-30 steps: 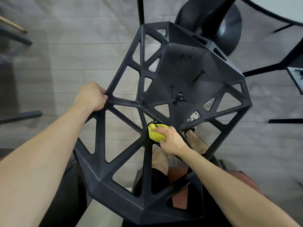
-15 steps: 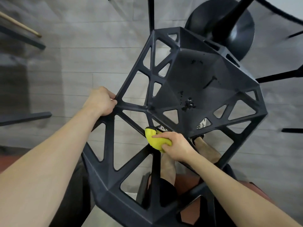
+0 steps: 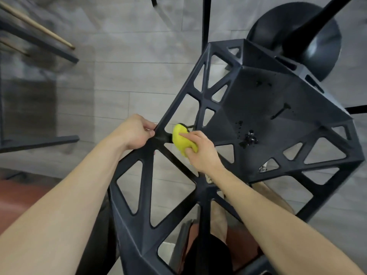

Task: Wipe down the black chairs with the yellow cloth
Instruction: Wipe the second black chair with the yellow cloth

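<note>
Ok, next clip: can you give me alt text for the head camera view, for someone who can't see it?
Seen from above, a person's right hand presses a yellow cloth against a strut of a black lattice chair, while the left hand grips the frame just beside it. Grey floor shows through the chair's triangular openings.

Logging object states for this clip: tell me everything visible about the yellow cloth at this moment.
The yellow cloth is a small, bright yellow-green, soft-looking rag, bunched into a wad rather than spread flat. The right hand holds it, fingers pressing on top, so its lower edge is hidden. It is pushed against a strut of the black chair's lattice back, close to the joint gripped by the left hand. The cloth and left hand do not touch. No stains or print are discernible.
</note>
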A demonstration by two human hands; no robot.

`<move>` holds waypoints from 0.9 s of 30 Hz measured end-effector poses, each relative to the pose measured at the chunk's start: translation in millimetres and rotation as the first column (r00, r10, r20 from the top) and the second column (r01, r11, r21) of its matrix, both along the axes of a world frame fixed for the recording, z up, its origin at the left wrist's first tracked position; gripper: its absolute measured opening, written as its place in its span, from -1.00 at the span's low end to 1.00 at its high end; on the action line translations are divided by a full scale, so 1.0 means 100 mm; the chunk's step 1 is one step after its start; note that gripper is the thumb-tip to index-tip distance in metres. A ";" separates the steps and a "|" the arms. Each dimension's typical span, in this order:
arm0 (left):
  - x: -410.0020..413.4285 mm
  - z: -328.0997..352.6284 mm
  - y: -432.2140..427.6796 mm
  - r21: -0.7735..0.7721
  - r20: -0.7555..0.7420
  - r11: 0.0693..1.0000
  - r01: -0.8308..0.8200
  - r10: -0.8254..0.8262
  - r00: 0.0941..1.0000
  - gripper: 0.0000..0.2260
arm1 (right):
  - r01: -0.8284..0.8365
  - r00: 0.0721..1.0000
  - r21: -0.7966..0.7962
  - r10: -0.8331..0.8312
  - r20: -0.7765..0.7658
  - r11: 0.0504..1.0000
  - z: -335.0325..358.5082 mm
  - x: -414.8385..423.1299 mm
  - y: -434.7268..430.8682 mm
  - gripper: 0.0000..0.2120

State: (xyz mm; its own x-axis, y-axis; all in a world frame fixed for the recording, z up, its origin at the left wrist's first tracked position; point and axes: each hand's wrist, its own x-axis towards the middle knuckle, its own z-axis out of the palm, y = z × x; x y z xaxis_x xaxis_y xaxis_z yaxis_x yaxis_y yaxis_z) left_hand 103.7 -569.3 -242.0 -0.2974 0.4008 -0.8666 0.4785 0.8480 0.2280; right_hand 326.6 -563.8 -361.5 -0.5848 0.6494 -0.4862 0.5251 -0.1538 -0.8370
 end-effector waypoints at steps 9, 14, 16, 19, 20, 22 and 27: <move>0.04 -0.02 -0.03 -0.008 -0.007 0.983 -0.185 0.185 0.983 -0.82 | -0.094 0.987 0.067 0.101 -0.125 0.993 0.24 -0.15 -0.04 -0.57; 0.03 0.02 -0.04 -0.018 0.003 0.956 -0.292 0.292 0.956 -0.84 | -0.191 0.981 0.063 0.192 -0.005 0.980 0.16 -0.13 0.11 -0.52; 0.03 0.03 -0.03 -0.050 0.037 0.941 -0.335 0.337 0.941 -0.87 | -0.276 0.957 0.047 0.271 0.101 0.960 0.14 -0.04 0.19 -0.52; 0.03 0.00 -0.03 -0.042 0.059 0.955 -0.294 0.296 0.953 -0.82 | -0.241 0.954 0.091 0.253 -0.160 0.966 0.32 -0.22 -0.07 -0.48; 0.03 0.00 -0.05 -0.045 0.071 0.955 -0.295 0.297 0.952 -0.80 | -0.215 0.959 0.069 0.224 -0.174 0.974 0.28 -0.25 -0.06 -0.48; 0.04 0.03 -0.07 -0.061 0.112 0.938 -0.340 0.345 0.932 -0.77 | -0.226 0.974 0.058 0.227 -0.021 0.973 0.15 -0.13 0.10 -0.51; 0.03 0.03 -0.03 -0.058 0.090 0.951 -0.303 0.308 0.947 -0.77 | -0.226 0.966 0.060 0.232 -0.115 0.972 0.16 -0.14 0.00 -0.48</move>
State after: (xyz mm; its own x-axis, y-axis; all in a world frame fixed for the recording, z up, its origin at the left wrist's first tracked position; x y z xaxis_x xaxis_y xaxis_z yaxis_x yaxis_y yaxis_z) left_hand 107.1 -572.4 -238.8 -0.3133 0.2654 -0.9118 0.1723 0.9601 0.2203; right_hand 312.2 -563.7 -345.2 -0.7726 0.5117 -0.3758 0.4370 -0.0008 -0.8995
